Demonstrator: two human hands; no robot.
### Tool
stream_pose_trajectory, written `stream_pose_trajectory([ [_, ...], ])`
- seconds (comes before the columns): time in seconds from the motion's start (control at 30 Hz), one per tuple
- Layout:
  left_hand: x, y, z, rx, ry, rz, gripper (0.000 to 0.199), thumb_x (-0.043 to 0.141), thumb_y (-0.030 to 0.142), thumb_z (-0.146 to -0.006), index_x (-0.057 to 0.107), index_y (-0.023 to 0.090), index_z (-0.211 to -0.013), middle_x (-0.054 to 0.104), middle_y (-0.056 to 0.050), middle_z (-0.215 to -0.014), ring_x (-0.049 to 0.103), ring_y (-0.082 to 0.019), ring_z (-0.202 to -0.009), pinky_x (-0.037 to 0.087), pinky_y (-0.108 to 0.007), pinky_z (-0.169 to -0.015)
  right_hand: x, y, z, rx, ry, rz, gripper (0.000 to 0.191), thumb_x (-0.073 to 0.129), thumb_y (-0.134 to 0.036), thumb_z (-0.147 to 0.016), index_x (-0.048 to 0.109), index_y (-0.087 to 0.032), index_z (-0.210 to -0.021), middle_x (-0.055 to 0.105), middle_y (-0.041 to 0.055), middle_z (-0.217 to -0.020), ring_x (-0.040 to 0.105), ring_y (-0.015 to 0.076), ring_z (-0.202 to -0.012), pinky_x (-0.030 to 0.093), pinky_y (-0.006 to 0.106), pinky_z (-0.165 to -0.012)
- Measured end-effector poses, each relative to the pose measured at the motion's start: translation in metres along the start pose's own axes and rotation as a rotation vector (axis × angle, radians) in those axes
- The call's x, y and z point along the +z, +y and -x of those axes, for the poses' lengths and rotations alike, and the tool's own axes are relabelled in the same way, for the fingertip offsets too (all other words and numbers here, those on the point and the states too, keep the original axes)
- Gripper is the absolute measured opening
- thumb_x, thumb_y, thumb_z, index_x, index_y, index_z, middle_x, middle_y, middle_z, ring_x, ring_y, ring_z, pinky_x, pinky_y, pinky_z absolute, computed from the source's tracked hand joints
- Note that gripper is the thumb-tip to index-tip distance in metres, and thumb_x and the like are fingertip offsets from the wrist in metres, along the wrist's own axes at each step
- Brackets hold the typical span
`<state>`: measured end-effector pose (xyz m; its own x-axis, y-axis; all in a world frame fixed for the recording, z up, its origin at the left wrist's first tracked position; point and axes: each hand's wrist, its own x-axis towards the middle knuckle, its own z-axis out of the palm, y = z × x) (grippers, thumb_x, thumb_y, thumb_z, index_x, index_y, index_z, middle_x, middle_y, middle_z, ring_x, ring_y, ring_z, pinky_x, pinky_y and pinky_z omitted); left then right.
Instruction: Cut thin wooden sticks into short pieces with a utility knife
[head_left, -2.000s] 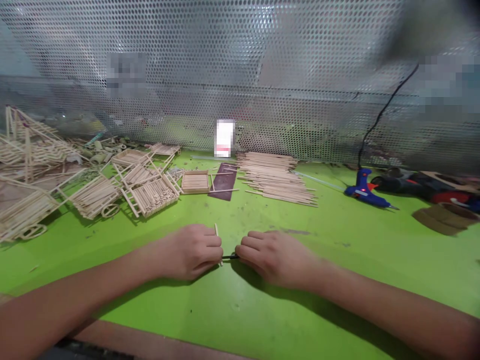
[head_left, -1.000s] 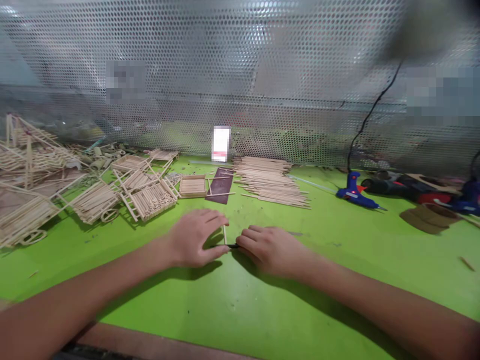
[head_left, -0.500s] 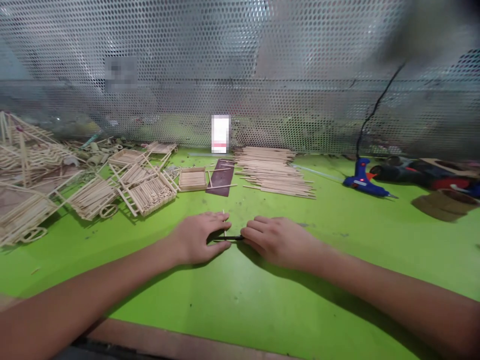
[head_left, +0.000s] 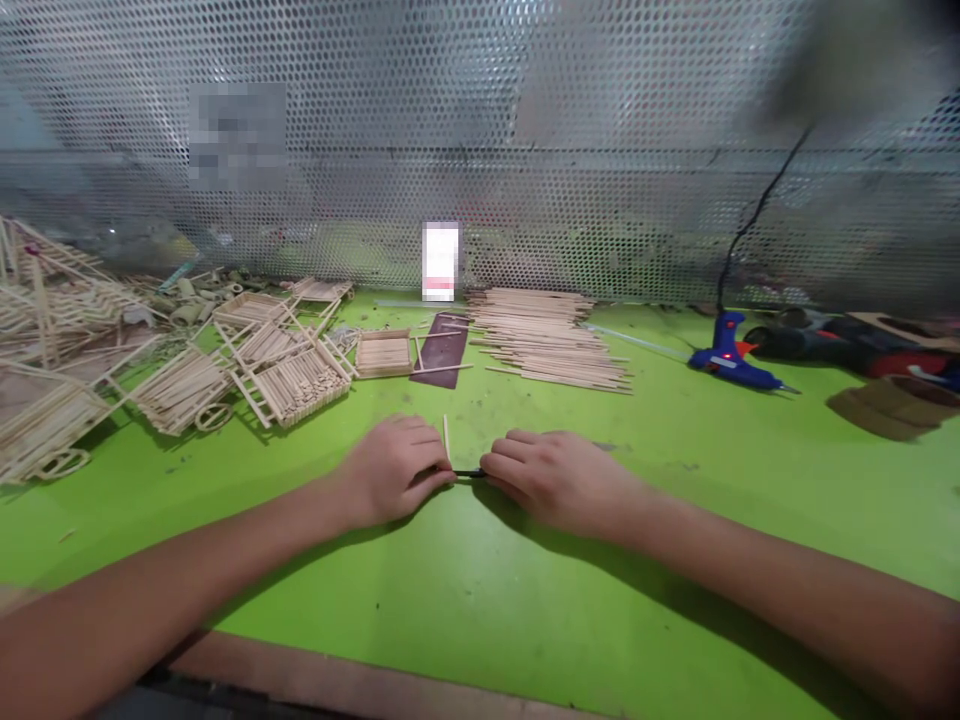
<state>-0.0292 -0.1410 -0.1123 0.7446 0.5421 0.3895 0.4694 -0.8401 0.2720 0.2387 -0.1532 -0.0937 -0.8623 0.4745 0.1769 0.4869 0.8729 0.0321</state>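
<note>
A green workbench [head_left: 480, 610] filled the room's view, backed by a perforated metal sheet [head_left: 480, 120] along the top of the frame. A black cord [head_left: 757, 220] ran down the sheet at upper right to a blue glue gun [head_left: 727, 366] on the bench, and a dark power tool [head_left: 840, 350] and a brown cardboard piece [head_left: 892, 405] lay at the right edge. Miniature stick carts [head_left: 180, 390] were heaped at the left, and a small stick frame [head_left: 382, 354] sat beside a dark brown mat [head_left: 441, 350]. Stacks of wooden sticks [head_left: 547, 340] lay at top centre, right of the mat.

At lower centre, the person's left hand [head_left: 394, 472] and right hand [head_left: 559, 480] reached in from both sides, fingers curled and nearly meeting, pinching a short black strip [head_left: 469, 473] lying level just above the bench. A thin wooden stick [head_left: 446, 437] stood upright at the left fingertips, its lower end hidden.
</note>
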Motion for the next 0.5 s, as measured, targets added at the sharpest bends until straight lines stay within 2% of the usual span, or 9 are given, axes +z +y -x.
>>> stream_pose_trajectory([
  [0.23, 0.0, 0.005, -0.005, -0.059, -0.064, 0.026, 0.026, 0.058, 0.029, -0.104, 0.066, 0.017, -0.083, 0.069, -0.003, -0.079, 0.061, -0.02, -0.081, 0.043, -0.037, -0.081, -0.003, 0.0, 0.0, 0.038, -0.018, -0.067, 0.014, 0.052, -0.013, -0.103, 0.061, -0.017, -0.093, 0.062, 0.0023, -0.081, 0.051, 0.016, -0.071, 0.032, 0.029, -0.061],
  [0.37, -0.005, 0.004, -0.002, -0.073, -0.073, 0.03, 0.021, 0.062, 0.025, -0.101, 0.066, 0.017, -0.083, 0.069, -0.003, -0.079, 0.061, -0.02, -0.08, 0.043, -0.036, -0.079, -0.002, -0.001, -0.007, 0.045, -0.038, -0.074, 0.013, 0.052, -0.01, -0.101, 0.062, -0.017, -0.095, 0.064, 0.0031, -0.084, 0.054, 0.0159, -0.073, 0.036, 0.029, -0.063],
  [0.5, -0.01, 0.0, 0.004, -0.071, -0.055, 0.029, 0.019, 0.064, 0.023, -0.099, 0.066, 0.017, -0.081, 0.069, -0.003, -0.077, 0.06, -0.019, -0.076, 0.042, -0.035, -0.074, 0.0, -0.004, -0.017, 0.025, -0.015, -0.093, 0.014, 0.053, -0.016, -0.105, 0.061, -0.017, -0.093, 0.063, 0.0025, -0.083, 0.051, 0.0154, -0.071, 0.034, 0.029, -0.062],
])
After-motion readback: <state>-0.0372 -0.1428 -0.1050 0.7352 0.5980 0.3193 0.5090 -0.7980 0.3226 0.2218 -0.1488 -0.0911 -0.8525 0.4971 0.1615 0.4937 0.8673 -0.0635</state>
